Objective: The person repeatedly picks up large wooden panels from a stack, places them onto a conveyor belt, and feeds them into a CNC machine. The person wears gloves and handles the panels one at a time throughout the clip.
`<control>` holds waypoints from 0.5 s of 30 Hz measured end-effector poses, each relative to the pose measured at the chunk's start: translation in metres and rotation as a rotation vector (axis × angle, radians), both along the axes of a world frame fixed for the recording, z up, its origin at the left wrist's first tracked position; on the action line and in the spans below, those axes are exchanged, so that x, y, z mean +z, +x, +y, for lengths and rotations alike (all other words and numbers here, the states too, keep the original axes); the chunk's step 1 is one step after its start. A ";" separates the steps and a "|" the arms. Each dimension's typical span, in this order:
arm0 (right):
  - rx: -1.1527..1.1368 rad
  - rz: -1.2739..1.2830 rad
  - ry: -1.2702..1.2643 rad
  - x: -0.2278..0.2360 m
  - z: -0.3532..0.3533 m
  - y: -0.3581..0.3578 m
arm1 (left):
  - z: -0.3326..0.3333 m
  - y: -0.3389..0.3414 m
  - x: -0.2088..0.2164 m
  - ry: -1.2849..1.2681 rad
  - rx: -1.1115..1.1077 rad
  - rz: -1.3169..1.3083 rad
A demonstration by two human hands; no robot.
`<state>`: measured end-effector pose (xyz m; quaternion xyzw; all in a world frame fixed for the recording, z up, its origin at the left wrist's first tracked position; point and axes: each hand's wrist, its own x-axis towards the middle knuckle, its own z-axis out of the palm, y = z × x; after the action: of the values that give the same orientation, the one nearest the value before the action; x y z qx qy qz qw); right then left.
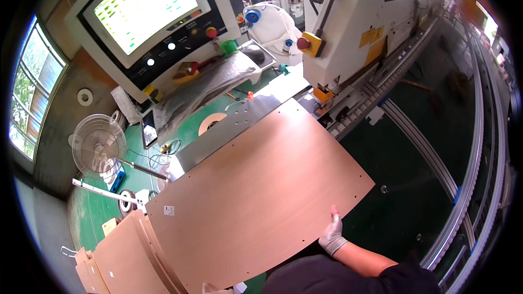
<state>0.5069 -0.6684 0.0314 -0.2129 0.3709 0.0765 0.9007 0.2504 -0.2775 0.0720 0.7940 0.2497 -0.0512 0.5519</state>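
Right hand: the right hand (332, 235) wore a pale glove. It was pressed against the near edge of the big wooden board (256, 196). The fingers (334, 213) pointed up along the edge and lay close together, gripping the edge.

Left hand: only a tiny bit of the left hand (210, 289) showed at the bottom of the picture, right by the board's lower corner. I could not tell if it was open or closed, or if it held the board.

Board: it was light brown, flat and very wide. It had small holes near its edges and a little white sticker (169, 210) near its left corner. It lay tilted across the middle of the picture.

Where the board was: its far end rested on the shiny metal table (234, 125) of the big white machine (359, 32). Its near end reached back to the person.

Machine: it had a red button on a yellow box (309, 43) and a long track (463, 185) that ran off to the right.

Screen: a bright screen panel (144, 2) with buttons stood behind the table, on the left.

Other boards: a stack of more brown boards (128, 258) sat at the lower left, just beside the big board.

Fan: a round white fan (99, 144) stood on the green floor (90, 212) to the left.
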 end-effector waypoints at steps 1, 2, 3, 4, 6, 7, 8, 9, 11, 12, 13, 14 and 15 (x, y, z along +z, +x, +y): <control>-0.010 -0.003 0.002 0.003 -0.008 0.003 | -0.007 0.004 0.007 0.012 -0.064 0.047; -0.018 -0.006 0.005 0.003 -0.017 0.007 | -0.017 0.007 0.012 -0.469 0.247 0.005; -0.026 0.006 0.014 -0.001 -0.027 0.013 | -0.039 0.026 0.038 -0.934 0.566 -0.044; -0.032 0.016 0.017 -0.007 -0.040 0.019 | -0.057 0.038 0.050 -1.401 0.893 -0.102; -0.044 0.017 0.061 -0.017 -0.069 0.031 | -0.077 0.043 0.044 -1.416 0.917 -0.047; -0.042 0.003 0.096 -0.017 -0.086 0.041 | -0.088 0.044 0.039 -1.429 0.934 -0.024; -0.039 -0.010 0.131 -0.017 -0.099 0.052 | -0.099 0.044 0.034 -1.431 0.893 0.021; -0.022 -0.013 0.107 0.011 -0.107 0.064 | -0.108 0.046 0.032 -1.430 0.853 0.057; -0.035 -0.112 0.104 -0.005 -0.134 0.081 | -0.128 0.056 0.030 -1.366 0.778 0.134; -0.039 -0.156 0.103 -0.012 -0.149 0.087 | -0.130 0.053 0.022 -1.319 0.700 0.163; -0.042 -0.155 0.089 -0.013 -0.159 0.095 | -0.132 0.047 0.011 -1.271 0.625 0.187; -0.055 -0.163 0.086 -0.014 -0.171 0.102 | -0.133 0.039 0.002 -1.221 0.552 0.212; -0.066 -0.176 0.086 -0.014 -0.181 0.109 | -0.142 0.049 0.008 -1.151 0.626 0.300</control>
<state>0.6161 -0.8496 0.0173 -0.1678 0.2937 0.0437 0.9400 0.2990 -0.4199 0.0801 0.2472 0.4751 -0.1234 0.8354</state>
